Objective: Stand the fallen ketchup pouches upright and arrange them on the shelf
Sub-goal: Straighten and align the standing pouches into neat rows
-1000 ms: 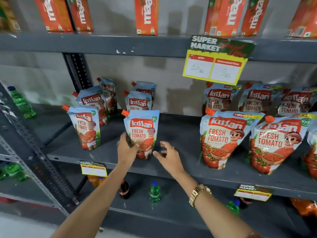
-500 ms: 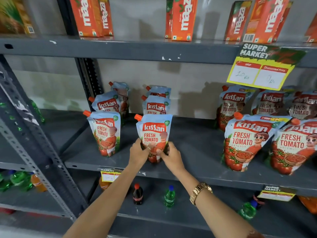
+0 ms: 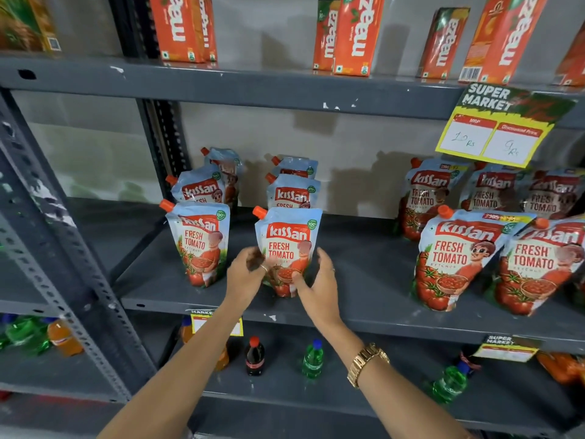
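The left hand and right hand flank the lower part of one ketchup pouch that stands upright near the front edge of the grey shelf. Both hands are loosely open, fingers curled; the left hand is blurred, with its fingertips at the pouch's left side, and the right thumb lies against the pouch's lower front, but neither hand closes around it. A gold watch sits on the right wrist. Just left of this pouch stands another upright pouch, with more pouches lined up behind each of them toward the back wall. Toward the shelf's right end stands a group of larger pouches, leaning slightly. A yellow price tag hangs from the shelf above, which carries orange juice cartons. Small drink bottles stand on the shelf below.
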Demonstrator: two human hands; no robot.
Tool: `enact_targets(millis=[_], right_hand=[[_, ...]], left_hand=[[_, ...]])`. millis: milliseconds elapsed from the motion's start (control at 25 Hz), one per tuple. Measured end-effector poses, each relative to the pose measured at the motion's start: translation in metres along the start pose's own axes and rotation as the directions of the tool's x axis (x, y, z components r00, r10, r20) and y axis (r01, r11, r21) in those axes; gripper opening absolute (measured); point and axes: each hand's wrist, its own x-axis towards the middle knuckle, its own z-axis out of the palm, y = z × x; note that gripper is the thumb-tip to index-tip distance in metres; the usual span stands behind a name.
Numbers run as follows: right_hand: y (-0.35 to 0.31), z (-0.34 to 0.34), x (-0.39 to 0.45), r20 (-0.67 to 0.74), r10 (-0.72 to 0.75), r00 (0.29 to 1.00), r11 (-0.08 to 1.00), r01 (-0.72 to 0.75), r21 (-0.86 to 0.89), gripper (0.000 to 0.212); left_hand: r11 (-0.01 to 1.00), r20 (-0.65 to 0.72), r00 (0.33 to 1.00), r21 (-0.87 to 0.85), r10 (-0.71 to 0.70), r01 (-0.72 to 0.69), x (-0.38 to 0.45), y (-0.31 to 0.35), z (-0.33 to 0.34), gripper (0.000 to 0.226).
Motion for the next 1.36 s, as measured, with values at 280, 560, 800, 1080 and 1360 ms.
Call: enact_targets(millis=[280, 560, 800, 1080, 1360], right_hand=[[-0.021, 0.028, -0.012, -0.084, -0.272, 0.958, 0.96, 0.265, -0.086, 0.025], [-0.036, 0.077, -0.004, 0.124, -0.283, 0.951, 0.959, 0.284, 0.012, 0.029], [-0.038, 0.119, 0.02, 0.479, 0.027, 0.878, 0.998, 0.001, -0.059, 0.063], [-0.043, 0.141, 0.035, 0.447, 0.047, 0.893, 0.993, 0.004, -0.114, 0.031], [-0.053, 0.169, 0.039, 0.471, 0.044, 0.881, 0.991, 0.022, -0.134, 0.034]], left_hand=[[0.996, -0.387, 0.919, -0.084, -0.07, 0.041, 0.011, -0.02, -0.057, 0.021], [0.992, -0.446, 0.887, -0.007, -0.118, 0.128, 0.027, -0.032, -0.094, 0.033], [0.971, -0.207, 0.949, -0.072, -0.239, 0.228, 0.045, -0.057, -0.108, 0.065], [0.93, -0.139, 0.942, -0.256, -0.304, 0.262, 0.053, -0.064, -0.113, 0.041], [0.907, -0.188, 0.921, -0.326, -0.34, 0.268, 0.061, -0.066, -0.135, 0.043]])
